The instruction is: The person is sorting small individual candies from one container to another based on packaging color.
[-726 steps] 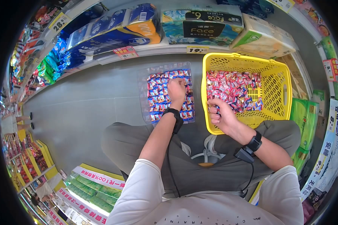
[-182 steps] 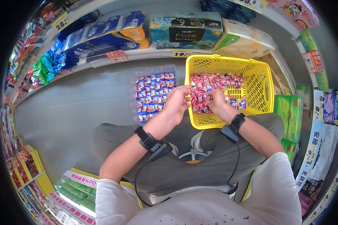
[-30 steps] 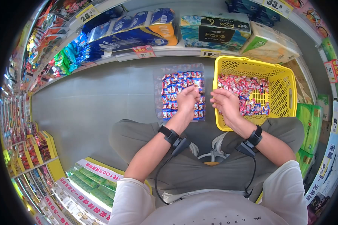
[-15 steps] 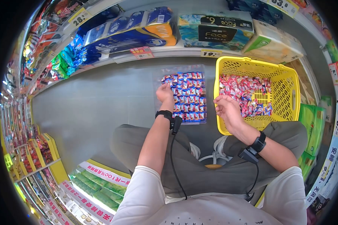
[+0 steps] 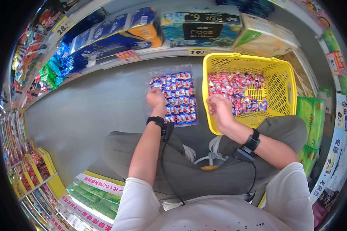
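Small blue-and-red wrapped candies (image 5: 176,93) lie in neat rows in a clear plastic tray (image 5: 191,68) on the floor. My left hand (image 5: 155,98) is closed at the tray's left side, its fingertips down by the candies; whatever they grip is hidden. To the right stands a yellow basket (image 5: 293,90) with a loose heap of pink, red and blue wrapped candies (image 5: 235,86) inside. Over the basket's left rim, my right hand (image 5: 221,111) has thumb and fingers pinched together. I cannot make out anything between them.
A shelf behind the tray and basket carries tissue packs (image 5: 202,29) and a blue multipack (image 5: 115,32). Green packs (image 5: 310,121) stand right of the basket. Candy racks (image 5: 34,165) line the left side. My crossed legs (image 5: 135,150) are close in front.
The view has shifted, so the scene sits further left. My left hand stays at the tray's left side. My right hand's fingers have drawn closer together by the basket rim.
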Demonstrator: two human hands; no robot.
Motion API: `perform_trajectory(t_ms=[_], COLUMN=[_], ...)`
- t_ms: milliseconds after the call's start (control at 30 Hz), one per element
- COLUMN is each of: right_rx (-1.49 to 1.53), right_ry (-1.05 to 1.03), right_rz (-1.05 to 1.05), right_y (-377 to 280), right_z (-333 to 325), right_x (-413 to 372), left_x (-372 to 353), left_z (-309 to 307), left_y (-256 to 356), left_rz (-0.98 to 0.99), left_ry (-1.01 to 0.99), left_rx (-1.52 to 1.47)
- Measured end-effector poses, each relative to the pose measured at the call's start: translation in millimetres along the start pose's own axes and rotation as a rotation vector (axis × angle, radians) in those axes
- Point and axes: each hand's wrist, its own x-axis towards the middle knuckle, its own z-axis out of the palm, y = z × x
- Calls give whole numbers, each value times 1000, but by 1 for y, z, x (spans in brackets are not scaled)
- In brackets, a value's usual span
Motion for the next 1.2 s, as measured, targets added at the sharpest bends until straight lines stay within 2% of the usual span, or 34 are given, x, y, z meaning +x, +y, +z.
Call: perform_trajectory(t_ms=[33,67,100,167,233,267,300,400,433,500,567,600,633,700,800,900,1000,1067,1133,1200], right_rx=[-23,-35,-53,-50,-76,-105,-134,-218,-220,-438,-557,-662,-879,-1047,-967,-1278,-1255,-1209,-1080,-1098], right_ry=[-8,-12,0,15,-1,12,23,66,72,207,273,367,378,369,167,182,237,199,197,232], right_rz=[17,-7,13,37,26,3,-20,-127,-131,-266,-173,-218,-193,-107,161,109,89,116,103,116], right_y=[1,3,2,3,4,-1,-7,-17,-18,-16,-19,-10,-13,-19,-20,5,7,4,14,16], right_z=[-2,-4,-4,-4,-8,-9,-10,-29,-39,-66,-100,-123,-146,-173,-203,-216,-204,-199,-209,-218], right_x=[1,3,2,5,11,11,12,35,50,78,107,128,144,158,174,199,191,188,194,200], left_x=[-7,-2,-14,-53,-103,-123,-141,-183,-189,-200,-206,-208,-209,-207,-204,-202,-204,-202,-202,-203], left_z=[-3,15,12,-13,-37,-47,-56,-74,-73,-70,-66,-66,-66,-66,-62,-59,-58,-57,-61,-61], left_y=[6,-7,5,53,98,108,114,116,113,106,111,115,118,123,125,121,126,124,128,131], left_rz=[54,47,53,-238,-306,-346,-384,-341,-340,-444,-396,-386,-376,-398,-418,-421,-405,-404,-416,-424], left_ry=[-1,-22,-37,-475,-576,-716,-854,-1030,-1037,-998,-987,-982,-976,-989,-989,-990,-981,-988,-1012,-1004], left_rx=[-48,-240,-242,-557,-544,-550,-553,-487,-489,-523,-490,-489,-487,-496,-487,-474,-399,-411,-425,-422])
